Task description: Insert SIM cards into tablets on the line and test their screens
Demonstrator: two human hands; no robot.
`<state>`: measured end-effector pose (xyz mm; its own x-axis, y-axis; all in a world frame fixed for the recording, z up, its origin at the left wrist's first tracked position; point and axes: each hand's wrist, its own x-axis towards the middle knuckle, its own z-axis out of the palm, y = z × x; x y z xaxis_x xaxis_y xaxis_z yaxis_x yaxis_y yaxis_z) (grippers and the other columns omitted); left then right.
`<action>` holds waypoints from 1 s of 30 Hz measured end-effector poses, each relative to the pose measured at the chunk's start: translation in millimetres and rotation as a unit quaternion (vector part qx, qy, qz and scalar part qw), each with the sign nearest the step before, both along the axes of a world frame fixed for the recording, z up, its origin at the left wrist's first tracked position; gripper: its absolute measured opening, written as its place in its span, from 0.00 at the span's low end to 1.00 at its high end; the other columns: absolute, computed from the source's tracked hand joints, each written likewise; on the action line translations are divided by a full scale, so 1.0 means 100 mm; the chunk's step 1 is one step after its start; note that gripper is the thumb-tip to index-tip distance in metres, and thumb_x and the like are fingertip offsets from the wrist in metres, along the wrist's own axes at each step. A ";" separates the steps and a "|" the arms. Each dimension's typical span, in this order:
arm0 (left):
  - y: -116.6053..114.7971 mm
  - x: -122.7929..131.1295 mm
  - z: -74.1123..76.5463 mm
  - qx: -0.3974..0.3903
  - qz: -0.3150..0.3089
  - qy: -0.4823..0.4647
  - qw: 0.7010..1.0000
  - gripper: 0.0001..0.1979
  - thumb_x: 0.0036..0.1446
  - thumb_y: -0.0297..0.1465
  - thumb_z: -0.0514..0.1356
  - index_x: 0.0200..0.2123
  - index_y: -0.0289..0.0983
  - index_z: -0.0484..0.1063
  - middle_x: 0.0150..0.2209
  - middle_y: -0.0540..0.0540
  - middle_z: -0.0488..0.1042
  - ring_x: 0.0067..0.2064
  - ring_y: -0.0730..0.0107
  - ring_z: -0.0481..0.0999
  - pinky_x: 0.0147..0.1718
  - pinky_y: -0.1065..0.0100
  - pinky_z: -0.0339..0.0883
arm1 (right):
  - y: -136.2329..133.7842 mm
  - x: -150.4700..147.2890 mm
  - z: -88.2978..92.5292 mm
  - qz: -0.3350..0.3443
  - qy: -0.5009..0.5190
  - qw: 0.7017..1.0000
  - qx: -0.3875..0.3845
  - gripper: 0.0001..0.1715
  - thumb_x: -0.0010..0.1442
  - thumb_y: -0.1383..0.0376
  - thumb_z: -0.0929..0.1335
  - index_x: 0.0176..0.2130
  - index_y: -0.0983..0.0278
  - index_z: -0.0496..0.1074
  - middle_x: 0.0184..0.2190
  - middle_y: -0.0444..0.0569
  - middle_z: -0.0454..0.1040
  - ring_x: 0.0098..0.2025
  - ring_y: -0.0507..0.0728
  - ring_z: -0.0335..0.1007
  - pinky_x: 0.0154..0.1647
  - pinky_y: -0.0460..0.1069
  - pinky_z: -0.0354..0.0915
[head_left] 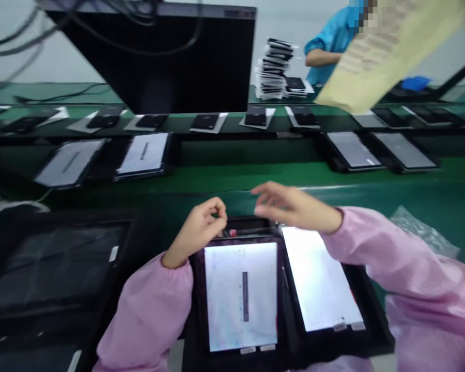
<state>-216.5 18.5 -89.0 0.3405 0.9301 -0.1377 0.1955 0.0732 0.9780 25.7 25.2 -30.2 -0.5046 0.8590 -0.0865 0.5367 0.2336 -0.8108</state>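
My left hand (203, 230) is closed in a pinch above the top edge of a tablet (240, 294) with a lit white screen. A small red piece (233, 233) shows beside its fingertips; what the fingers hold, if anything, is hidden. To the right, my right hand (289, 206) hovers with thumb and fingers apart and nothing visible between them. Below that hand, a second tablet (321, 279) lies tilted, its bright screen partly covered by my wrist. Both tablets rest in dark trays and carry small white labels at the bottom.
More lit tablets (145, 152) lie beyond on the green bench (232, 175). Dark trays with dark panels (54, 263) fill the left. A black monitor (170, 62) and a yellow sheet (375, 57) hang ahead. Clear plastic wrap (422, 230) lies right. Another person's blue sleeve (327, 36) is beyond.
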 end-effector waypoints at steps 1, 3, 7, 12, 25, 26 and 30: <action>0.10 0.00 -0.06 -0.005 0.011 0.011 1.000 0.08 0.46 0.31 0.58 0.29 0.38 0.60 0.24 0.57 0.65 0.19 0.81 0.66 0.20 0.76 0.60 | 0.04 0.28 -0.02 -0.065 -0.003 0.997 0.028 0.25 0.60 0.50 0.66 0.49 0.65 0.68 0.40 0.51 0.77 0.39 0.54 0.74 0.42 0.50 0.69; 0.32 -0.01 -0.20 -0.007 0.037 0.054 0.998 0.09 0.45 0.33 0.59 0.28 0.38 0.60 0.24 0.56 0.66 0.19 0.80 0.66 0.19 0.76 0.60 | 0.03 0.94 -0.12 -0.195 -0.054 0.977 0.067 0.24 0.61 0.49 0.63 0.46 0.64 0.72 0.42 0.53 0.77 0.41 0.56 0.74 0.45 0.53 0.69; 0.70 -0.03 -0.49 0.004 0.047 0.146 0.988 0.12 0.44 0.38 0.59 0.29 0.38 0.62 0.23 0.54 0.68 0.20 0.75 0.68 0.20 0.73 0.62 | -0.39 2.19 -0.62 -0.376 -0.212 0.901 0.036 0.14 0.56 0.55 0.66 0.34 0.63 0.73 0.33 0.52 0.78 0.34 0.59 0.74 0.39 0.54 0.68; 0.70 0.10 -0.49 0.050 0.086 0.259 0.961 0.15 0.54 0.43 0.56 0.40 0.38 0.67 0.40 0.41 0.77 0.38 0.54 0.79 0.39 0.55 0.71 | -0.87 2.90 -1.26 -0.440 -0.233 0.867 -0.001 0.12 0.52 0.59 0.66 0.34 0.64 0.70 0.30 0.56 0.77 0.28 0.59 0.72 0.35 0.56 0.67; -0.07 1.87 -0.78 0.355 -0.216 0.422 0.806 0.14 0.62 0.31 0.50 0.41 0.30 0.72 0.38 0.36 0.72 0.40 0.54 0.69 0.40 0.55 0.63 | -0.52 3.28 -1.50 -0.421 -0.109 0.892 -0.121 0.18 0.47 0.52 0.71 0.26 0.63 0.69 0.25 0.54 0.75 0.26 0.59 0.70 0.32 0.56 0.68; -0.08 1.88 -0.80 0.350 -0.206 0.421 0.811 0.13 0.61 0.30 0.50 0.40 0.30 0.71 0.38 0.36 0.71 0.40 0.54 0.68 0.40 0.55 0.63 | -0.53 3.25 -1.44 -0.410 -0.085 0.899 -0.129 0.21 0.46 0.49 0.71 0.26 0.64 0.70 0.25 0.53 0.75 0.25 0.58 0.71 0.32 0.56 0.69; -0.04 1.86 -0.67 0.325 -0.194 0.395 0.837 0.06 0.56 0.26 0.51 0.33 0.35 0.66 0.36 0.41 0.69 0.39 0.60 0.68 0.41 0.59 0.64 | -0.56 2.93 -1.05 -0.376 -0.003 0.919 -0.122 0.29 0.47 0.42 0.72 0.32 0.65 0.74 0.30 0.52 0.77 0.33 0.57 0.75 0.41 0.52 0.71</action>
<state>-30.2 14.9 -155.5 0.6762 0.7362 0.0291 0.6853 -0.6430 0.3418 318.4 -31.0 -135.1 0.2247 0.9193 -0.3231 0.4774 -0.3929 -0.7859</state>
